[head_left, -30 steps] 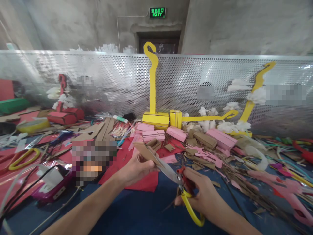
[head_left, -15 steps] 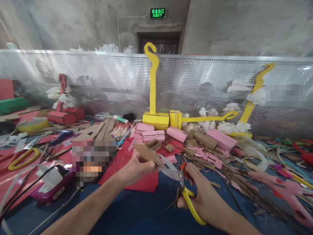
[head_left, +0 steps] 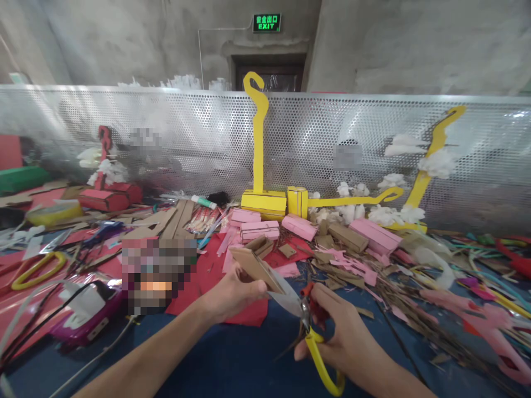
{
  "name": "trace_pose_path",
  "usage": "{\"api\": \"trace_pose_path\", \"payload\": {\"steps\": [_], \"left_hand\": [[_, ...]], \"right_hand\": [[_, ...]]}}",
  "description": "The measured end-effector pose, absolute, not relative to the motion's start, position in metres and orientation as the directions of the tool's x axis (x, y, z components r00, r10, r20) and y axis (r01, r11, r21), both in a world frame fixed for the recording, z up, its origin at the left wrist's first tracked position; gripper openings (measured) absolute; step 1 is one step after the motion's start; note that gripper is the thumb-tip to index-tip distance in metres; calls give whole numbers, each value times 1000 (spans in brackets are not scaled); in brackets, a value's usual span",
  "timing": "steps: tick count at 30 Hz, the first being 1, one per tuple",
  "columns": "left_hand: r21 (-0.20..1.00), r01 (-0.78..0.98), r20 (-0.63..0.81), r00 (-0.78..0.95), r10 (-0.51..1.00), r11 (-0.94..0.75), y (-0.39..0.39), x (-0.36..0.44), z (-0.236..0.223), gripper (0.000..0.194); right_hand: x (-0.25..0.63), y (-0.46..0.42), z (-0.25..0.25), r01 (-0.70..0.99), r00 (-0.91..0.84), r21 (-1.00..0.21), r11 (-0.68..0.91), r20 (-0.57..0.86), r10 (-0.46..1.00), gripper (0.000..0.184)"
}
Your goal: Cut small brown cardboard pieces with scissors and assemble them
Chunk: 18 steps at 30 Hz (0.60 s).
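Observation:
My left hand [head_left: 232, 292] pinches a flat brown cardboard piece [head_left: 256, 267] and holds it tilted above the blue table top. My right hand [head_left: 341, 335] grips scissors [head_left: 305, 326] with a yellow and a red handle. The steel blades point up and left and bite into the right edge of the cardboard piece. A red paper sheet [head_left: 232, 287] lies on the table under my left hand.
A perforated metal screen [head_left: 166, 143] runs across the back. Before it stand yellow hook-shaped cardboard models [head_left: 259, 166], pink boxes [head_left: 375, 235] and white tufts. Cardboard scraps and pink offcuts [head_left: 352, 271] litter the right. A purple device [head_left: 89, 312] with cables lies left, near a yellow tape ring [head_left: 37, 268].
The scissor blades opened wider half a second ago and have since closed further into the cardboard. My right hand shifted slightly left and down. My left hand stayed almost still.

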<state>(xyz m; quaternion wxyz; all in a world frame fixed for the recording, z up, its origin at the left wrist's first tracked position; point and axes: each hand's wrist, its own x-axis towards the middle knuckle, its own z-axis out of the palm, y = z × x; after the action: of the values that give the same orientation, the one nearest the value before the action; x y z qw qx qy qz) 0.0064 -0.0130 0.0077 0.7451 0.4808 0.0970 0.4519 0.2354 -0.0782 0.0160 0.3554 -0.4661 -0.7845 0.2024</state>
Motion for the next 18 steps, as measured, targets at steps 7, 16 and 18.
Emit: {"api": "trace_pose_path", "payload": {"steps": [7,16,18], "left_hand": [[788,-601,302,562,770,130,-13,7,7,30],[802,-585,287,553,782,119,-10,5,4,28],[820,-564,281,544,791,96,-9,5,4,28]], "right_hand": [[237,-77,9,511,-306,-746,427,307,901,42],[239,-73,7,605,-274,-682,411,306,912,39],[240,-73,8,621,-275,-664,418,315,909,36]]}}
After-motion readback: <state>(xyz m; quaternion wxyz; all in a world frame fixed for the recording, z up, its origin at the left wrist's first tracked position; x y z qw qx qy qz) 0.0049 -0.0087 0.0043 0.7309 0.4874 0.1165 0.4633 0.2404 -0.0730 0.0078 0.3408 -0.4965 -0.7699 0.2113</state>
